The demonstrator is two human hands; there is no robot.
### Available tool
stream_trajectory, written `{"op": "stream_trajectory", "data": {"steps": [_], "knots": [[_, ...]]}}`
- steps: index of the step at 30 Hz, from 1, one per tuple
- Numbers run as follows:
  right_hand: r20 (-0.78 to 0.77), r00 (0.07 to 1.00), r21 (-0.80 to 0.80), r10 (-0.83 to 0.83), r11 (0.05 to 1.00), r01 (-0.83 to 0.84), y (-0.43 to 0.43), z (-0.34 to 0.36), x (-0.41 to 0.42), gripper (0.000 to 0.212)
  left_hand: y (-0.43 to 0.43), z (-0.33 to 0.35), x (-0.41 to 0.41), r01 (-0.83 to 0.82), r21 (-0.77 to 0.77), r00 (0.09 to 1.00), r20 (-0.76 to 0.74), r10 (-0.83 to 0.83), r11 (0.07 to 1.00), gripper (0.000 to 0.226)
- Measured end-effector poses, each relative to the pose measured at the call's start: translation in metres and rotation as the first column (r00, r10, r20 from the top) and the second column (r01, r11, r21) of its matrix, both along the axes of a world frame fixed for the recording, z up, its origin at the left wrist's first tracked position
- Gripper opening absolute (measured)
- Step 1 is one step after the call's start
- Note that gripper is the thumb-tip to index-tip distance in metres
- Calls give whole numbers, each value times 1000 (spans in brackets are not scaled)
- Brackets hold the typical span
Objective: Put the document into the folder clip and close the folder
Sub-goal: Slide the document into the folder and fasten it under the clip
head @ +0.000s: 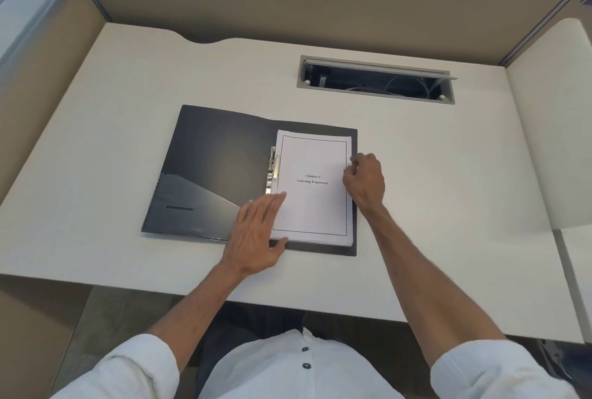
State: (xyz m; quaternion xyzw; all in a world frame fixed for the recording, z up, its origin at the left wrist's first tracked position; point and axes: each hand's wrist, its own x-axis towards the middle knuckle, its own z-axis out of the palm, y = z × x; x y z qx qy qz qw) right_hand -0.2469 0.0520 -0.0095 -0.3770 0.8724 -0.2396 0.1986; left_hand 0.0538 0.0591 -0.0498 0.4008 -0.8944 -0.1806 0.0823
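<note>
Your left hand (256, 232) lies flat, fingers spread and extended, on the lower left corner of the document (312, 187), holding nothing. Your right hand (365, 179) is loosely curled at the document's right edge; whether it pinches the sheets cannot be told. The document rests on the right leaf of the open folder (217, 168), its left margin at the metal clip (272, 168). The step in hand appears to be seating the stack at the clip. Next, confirm the margin sits under the clip, then swing the left leaf over the document. The folder lies centred on the bench (128, 85).
</note>
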Motion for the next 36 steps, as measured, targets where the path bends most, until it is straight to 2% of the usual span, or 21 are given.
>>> {"op": "stream_trajectory", "data": {"steps": [2,5,8,12,15,21,27,36], "knots": [[-68,983,19,170,985,-169,-17,3,-2,40,-2,-2,-2,84,3,996,15,-84,996,106],[-155,920,97,361,932,-349,-47,8,-4,51,-6,-4,-11,116,21,993,6,-117,993,111],[-177,858,205,483,870,-448,-76,12,-3,57,-10,-6,-16,125,31,992,16,-125,992,114],[-173,786,337,594,785,-519,-101,11,-4,55,-12,-9,-21,138,60,989,47,-141,989,118],[-168,769,380,616,761,-526,-112,8,-2,49,-12,-11,-23,169,64,983,61,-172,984,116],[-198,788,333,582,796,-505,-119,-3,0,37,-17,-16,-19,238,57,964,106,-243,970,107],[-188,803,303,566,811,-500,-121,-5,-2,34,-19,-19,-19,336,55,926,164,-341,940,95],[-177,812,286,556,819,-498,-120,-7,-2,36,-20,-20,-22,355,64,917,169,-360,933,91]]}}
